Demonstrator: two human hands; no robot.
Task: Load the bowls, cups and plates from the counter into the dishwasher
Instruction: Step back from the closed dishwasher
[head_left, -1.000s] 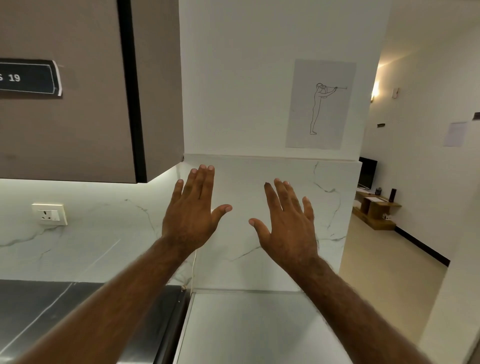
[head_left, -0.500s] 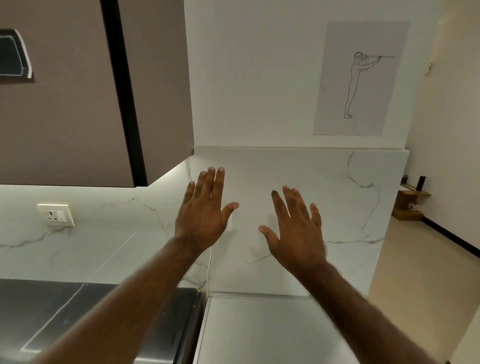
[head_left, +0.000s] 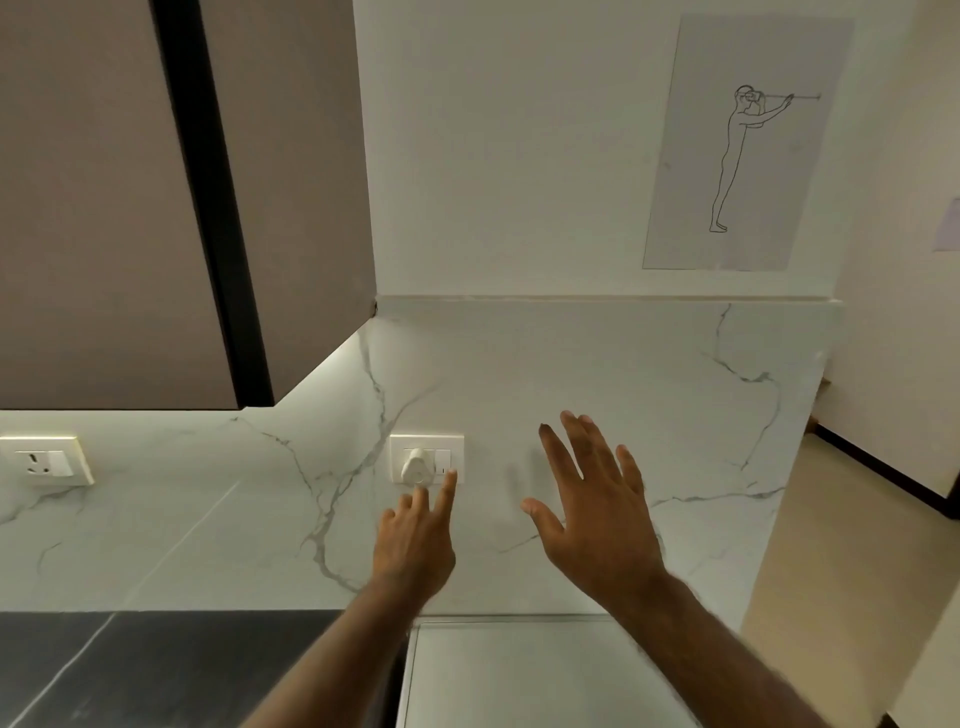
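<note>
No bowl, cup or plate is in view. My left hand (head_left: 415, 535) reaches to a white wall socket (head_left: 427, 459) with a white plug in it; its outstretched fingertip touches the switch at the socket's right side. My right hand (head_left: 597, 514) hovers flat in front of the marble backsplash, fingers spread and straight, holding nothing. A white appliance top (head_left: 530, 675) lies below my hands, next to the dark counter (head_left: 156, 670).
A brown wall cabinet (head_left: 156, 208) hangs at the upper left. A second socket (head_left: 47, 461) sits on the backsplash at far left. A paper sheet with a line drawing (head_left: 737, 145) is stuck on the white wall. A doorway to another room opens at the right.
My left hand dropped and moved its fingers onto the socket switch, uncovering the socket. My right hand stayed spread. The view shifted left and slightly down.
</note>
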